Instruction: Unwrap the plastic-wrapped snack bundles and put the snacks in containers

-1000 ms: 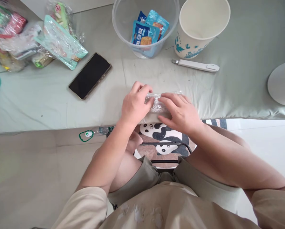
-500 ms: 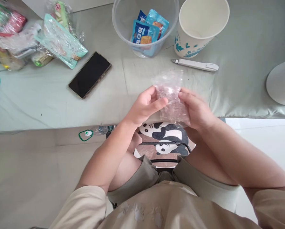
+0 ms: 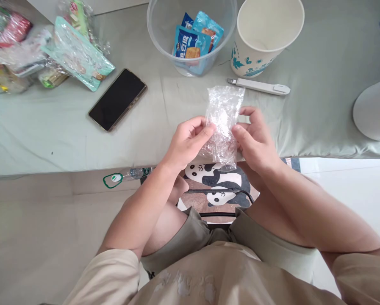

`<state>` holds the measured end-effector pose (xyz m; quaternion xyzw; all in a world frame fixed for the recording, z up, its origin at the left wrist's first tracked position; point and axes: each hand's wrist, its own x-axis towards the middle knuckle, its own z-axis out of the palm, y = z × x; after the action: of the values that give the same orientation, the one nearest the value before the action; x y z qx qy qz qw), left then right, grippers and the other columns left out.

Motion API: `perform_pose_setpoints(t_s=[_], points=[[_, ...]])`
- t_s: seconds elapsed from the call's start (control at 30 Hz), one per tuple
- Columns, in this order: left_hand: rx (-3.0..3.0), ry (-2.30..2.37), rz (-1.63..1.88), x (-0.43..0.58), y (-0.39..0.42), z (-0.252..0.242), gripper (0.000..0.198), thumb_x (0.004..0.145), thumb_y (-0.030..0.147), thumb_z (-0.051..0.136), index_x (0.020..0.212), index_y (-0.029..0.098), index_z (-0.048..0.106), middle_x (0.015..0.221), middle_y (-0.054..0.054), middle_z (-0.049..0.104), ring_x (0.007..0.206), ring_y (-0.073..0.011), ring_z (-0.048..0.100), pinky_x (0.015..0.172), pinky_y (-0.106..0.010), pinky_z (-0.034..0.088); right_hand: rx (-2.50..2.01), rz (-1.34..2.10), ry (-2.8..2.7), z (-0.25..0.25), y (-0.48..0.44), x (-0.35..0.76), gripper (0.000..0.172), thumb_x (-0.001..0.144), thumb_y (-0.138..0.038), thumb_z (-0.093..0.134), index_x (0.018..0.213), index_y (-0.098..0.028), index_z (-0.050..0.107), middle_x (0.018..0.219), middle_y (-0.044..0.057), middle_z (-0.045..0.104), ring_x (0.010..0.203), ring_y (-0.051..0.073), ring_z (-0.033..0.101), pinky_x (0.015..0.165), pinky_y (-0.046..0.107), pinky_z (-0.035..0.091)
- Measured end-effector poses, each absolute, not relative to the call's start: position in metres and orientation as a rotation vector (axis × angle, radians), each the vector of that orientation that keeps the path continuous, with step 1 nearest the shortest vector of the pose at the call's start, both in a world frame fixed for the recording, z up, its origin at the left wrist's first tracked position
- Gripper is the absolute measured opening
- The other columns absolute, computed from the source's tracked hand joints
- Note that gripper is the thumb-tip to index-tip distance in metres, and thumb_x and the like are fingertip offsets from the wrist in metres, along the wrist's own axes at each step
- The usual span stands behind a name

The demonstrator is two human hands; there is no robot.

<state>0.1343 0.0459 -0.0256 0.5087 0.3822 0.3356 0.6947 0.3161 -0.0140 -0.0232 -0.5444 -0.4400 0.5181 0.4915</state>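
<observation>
A crinkled clear plastic bag (image 3: 224,112) is stretched between my two hands above the front edge of the cloth-covered surface. My left hand (image 3: 190,140) pinches its left side, thumb on top and fingers behind. On the other side, my right hand (image 3: 256,137) grips the bag between thumb and fingers. Past the bag lies a white utility knife (image 3: 261,86) with its metal tip to the left. Behind stand a clear plastic bowl (image 3: 161,40) with several blue snack packets (image 3: 190,44) in it and a white paper bucket (image 3: 253,61) with a teal leaf pattern.
A dark-screened phone (image 3: 117,99) lies left of my hands. Several plastic-wrapped packages (image 3: 21,51) and a mint-green pouch (image 3: 78,55) crowd the back left. At the right edge is a white rounded object (image 3: 375,110). Below the surface's edge lies a bottle (image 3: 139,172).
The bag has turned flatter toward me and lies more open to view. My right hand has shifted its hold, with its index finger raised. The view has slid slightly.
</observation>
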Motion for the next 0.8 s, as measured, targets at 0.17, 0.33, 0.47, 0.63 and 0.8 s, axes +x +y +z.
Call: perform_pose_setpoints(t_s=[0.17, 0.33, 0.47, 0.63, 0.8], points=[[0.973, 0.940, 0.743, 0.134, 0.048, -0.026, 0.051, 0.075, 0.067, 0.084, 0.081, 0.022, 0.061, 0.070, 0.003, 0.057, 0.057, -0.0097, 0.051, 0.051, -0.024, 0.043, -1.327, 0.526, -1.631, -0.029, -0.017, 0.323, 0.054, 0.088, -0.069, 0.066, 0.118, -0.025, 0.053, 0.112, 0.012, 0.062, 0.100, 0.028, 0.063, 0.082, 0.046, 0.057], [0.957, 0.952, 0.699, 0.135, 0.048, -0.024, 0.041, 0.075, 0.052, 0.089, 0.085, 0.020, 0.065, 0.080, 0.000, 0.068, 0.070, -0.0124, 0.062, 0.060, -0.024, 0.052, -1.368, 0.649, -1.674, -0.037, -0.022, 0.316, 0.062, 0.090, -0.059, 0.067, 0.136, -0.024, 0.043, 0.128, 0.014, 0.059, 0.113, 0.029, 0.063, 0.094, 0.050, 0.058], [1.024, 1.020, 0.725, 0.133, 0.048, -0.025, 0.018, 0.081, 0.026, 0.076, 0.074, 0.020, 0.062, 0.067, 0.003, 0.059, 0.062, -0.0100, 0.055, 0.057, -0.023, 0.045, -1.470, 0.751, -1.484, -0.041, -0.019, 0.316, 0.047, 0.092, -0.033, 0.066, 0.133, -0.028, 0.043, 0.107, 0.006, 0.062, 0.091, 0.019, 0.065, 0.078, 0.036, 0.058], [1.099, 1.060, 0.649, 0.135, 0.044, -0.023, 0.009, 0.075, 0.019, 0.075, 0.083, 0.018, 0.070, 0.081, -0.001, 0.070, 0.076, -0.0143, 0.065, 0.068, -0.026, 0.050, -1.533, 0.438, -1.498, -0.034, -0.016, 0.314, 0.025, 0.092, -0.020, 0.060, 0.115, -0.028, 0.055, 0.089, 0.002, 0.063, 0.077, 0.018, 0.062, 0.071, 0.035, 0.055], [1.071, 1.020, 0.665, 0.137, 0.041, -0.018, 0.020, 0.069, 0.021, 0.081, 0.078, 0.019, 0.063, 0.073, 0.001, 0.063, 0.069, -0.0133, 0.060, 0.063, -0.026, 0.047, -1.358, 0.149, -1.804, -0.030, -0.017, 0.304, 0.012, 0.095, -0.021, 0.056, 0.102, -0.026, 0.064, 0.093, 0.005, 0.072, 0.083, 0.020, 0.068, 0.072, 0.038, 0.053]])
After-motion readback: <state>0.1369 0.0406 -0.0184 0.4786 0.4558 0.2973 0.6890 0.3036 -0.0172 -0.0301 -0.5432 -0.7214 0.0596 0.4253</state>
